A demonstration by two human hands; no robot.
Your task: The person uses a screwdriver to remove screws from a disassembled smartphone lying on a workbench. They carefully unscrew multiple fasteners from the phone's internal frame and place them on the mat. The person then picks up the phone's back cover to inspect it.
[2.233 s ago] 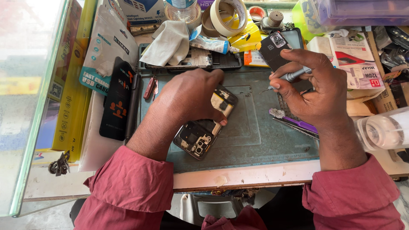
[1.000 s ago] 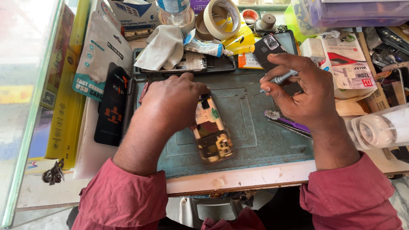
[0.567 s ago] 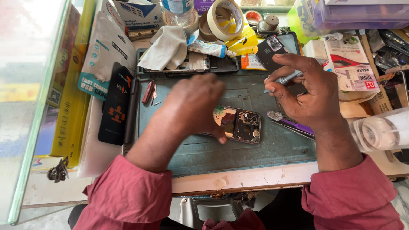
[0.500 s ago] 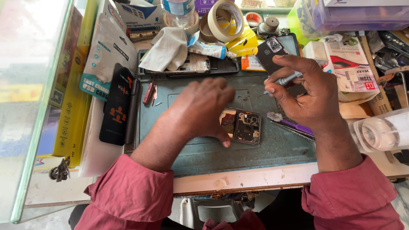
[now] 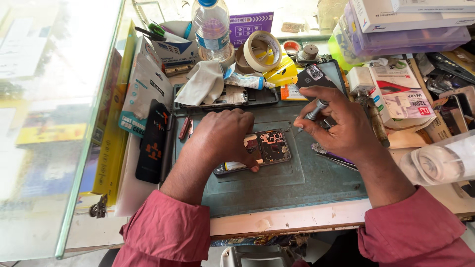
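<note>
Opened phone [image 5: 262, 150] turned from upright to crosswise on green mat [image 5: 307, 183] since a second ago. Phone pinned flat under left hand [image 5: 225, 136], fingertips pressed on its near edge. Screwdriver [image 5: 311, 112] pinched in right hand [image 5: 341, 126] grip, tip held just above phone's right end. Tape roll [image 5: 260, 49] and water bottle [image 5: 210, 24] at tabletop's far side.
</note>
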